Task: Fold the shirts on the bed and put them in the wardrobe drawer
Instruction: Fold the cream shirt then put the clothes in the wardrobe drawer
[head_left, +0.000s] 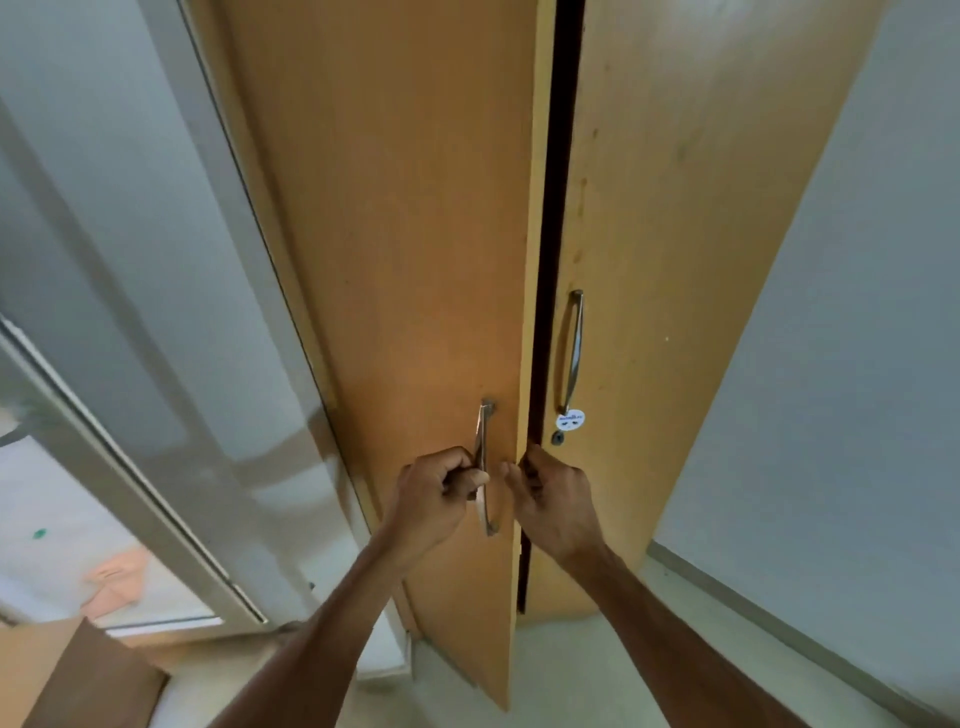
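Left hand (436, 493) grips the upright handle (483, 467), right hand (553, 499) pinches the left door (395, 260) edge just beside it

Two wardrobe doors are counted: a left door (405, 270), swung slightly ajar, and a right door (675, 249). Two metal handles are seen, a left handle (484, 467) and a right handle (571, 353), one on each door. One round white sticker (570, 420) and one keyhole (558, 438) are found on the right door. Two hands are counted, a left hand (434, 499) and a right hand (558, 501). One peach cloth (117, 579) is seen at lower left.
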